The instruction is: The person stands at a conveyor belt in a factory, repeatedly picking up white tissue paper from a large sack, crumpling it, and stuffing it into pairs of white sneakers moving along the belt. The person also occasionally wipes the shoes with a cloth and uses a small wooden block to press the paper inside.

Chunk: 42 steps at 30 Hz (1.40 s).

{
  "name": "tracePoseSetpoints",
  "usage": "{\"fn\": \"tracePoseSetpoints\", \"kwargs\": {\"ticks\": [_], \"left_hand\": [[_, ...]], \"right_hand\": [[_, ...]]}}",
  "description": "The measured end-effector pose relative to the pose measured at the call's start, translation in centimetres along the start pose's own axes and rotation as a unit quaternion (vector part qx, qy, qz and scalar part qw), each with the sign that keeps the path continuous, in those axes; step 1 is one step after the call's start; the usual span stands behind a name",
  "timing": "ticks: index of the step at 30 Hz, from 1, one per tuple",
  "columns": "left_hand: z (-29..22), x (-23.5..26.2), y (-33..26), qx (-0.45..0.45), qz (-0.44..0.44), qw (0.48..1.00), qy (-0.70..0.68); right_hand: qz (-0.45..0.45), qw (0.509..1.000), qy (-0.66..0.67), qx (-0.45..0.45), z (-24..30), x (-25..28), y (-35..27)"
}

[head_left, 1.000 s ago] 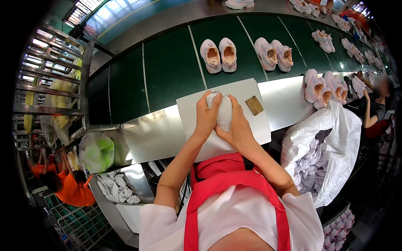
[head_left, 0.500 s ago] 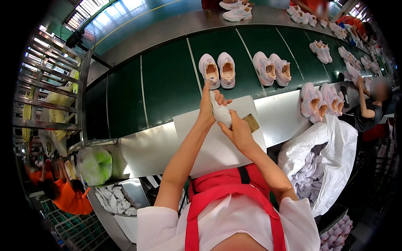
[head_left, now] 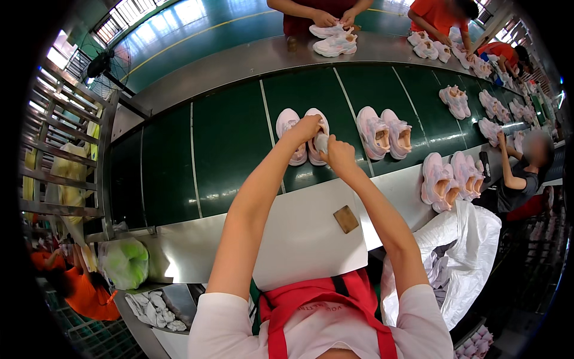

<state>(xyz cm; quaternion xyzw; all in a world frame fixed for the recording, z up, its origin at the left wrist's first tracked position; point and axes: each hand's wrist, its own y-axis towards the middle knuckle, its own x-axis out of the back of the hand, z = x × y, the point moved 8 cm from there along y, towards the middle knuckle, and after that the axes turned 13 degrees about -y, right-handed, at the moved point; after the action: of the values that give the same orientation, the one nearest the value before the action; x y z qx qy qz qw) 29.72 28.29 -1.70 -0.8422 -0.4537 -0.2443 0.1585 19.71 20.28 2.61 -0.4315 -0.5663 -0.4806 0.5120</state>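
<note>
Pushing crookedly could crumple the white wad (head_left: 321,143), pinched by the right hand (head_left: 339,155), against the shoe (head_left: 315,159); the left hand (head_left: 307,128)'s grip is indeterminate.

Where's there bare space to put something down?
The green belt is bare between the metal rack and the left arm. The white board has room left of the brown block. It's crowded around the left hand and right hand at the pair of shoes, and among the shoe row beyond the white sack.

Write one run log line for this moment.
left hand: at sneaker opening; right hand: holding white paper wad there; surface: green conveyor belt
</note>
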Motion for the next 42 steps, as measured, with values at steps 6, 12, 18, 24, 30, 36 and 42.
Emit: {"fn": "tracePoseSetpoints", "kwargs": {"ticks": [6,12,18,24,30,36,42], "left_hand": [[0.6,-0.2,-0.9,-0.004,-0.025,0.999,-0.032],[0.2,-0.9,-0.6,0.007,-0.031,0.999,-0.026],[-0.6,-0.7,-1.6,-0.026,-0.052,0.998,-0.015],[-2.4,-2.1,-1.4,-0.047,-0.215,0.971,0.098],[-3.1,-1.0,-2.1,-0.049,-0.231,0.963,0.132],[-9.3,-3.0,-17.0,-0.187,-0.114,0.976,-0.021],[-9.2,-10.6,-26.7,-0.279,0.013,0.959,0.054]], "right_hand": [[-0.028,0.995,-0.095,0.008,1.9,-4.0,3.7],[0.003,0.987,-0.143,0.069,2.2,-6.4,4.8],[-0.069,0.996,0.053,-0.020,-2.0,-2.5,2.7],[-0.035,0.981,0.120,-0.146,-4.4,-7.1,5.2],[-0.035,0.978,0.182,-0.090,-4.0,-2.8,1.9],[0.007,0.989,0.083,-0.121,-2.2,4.6,-16.5],[-0.014,0.986,0.127,-0.111,0.9,2.8,-21.3]]}}
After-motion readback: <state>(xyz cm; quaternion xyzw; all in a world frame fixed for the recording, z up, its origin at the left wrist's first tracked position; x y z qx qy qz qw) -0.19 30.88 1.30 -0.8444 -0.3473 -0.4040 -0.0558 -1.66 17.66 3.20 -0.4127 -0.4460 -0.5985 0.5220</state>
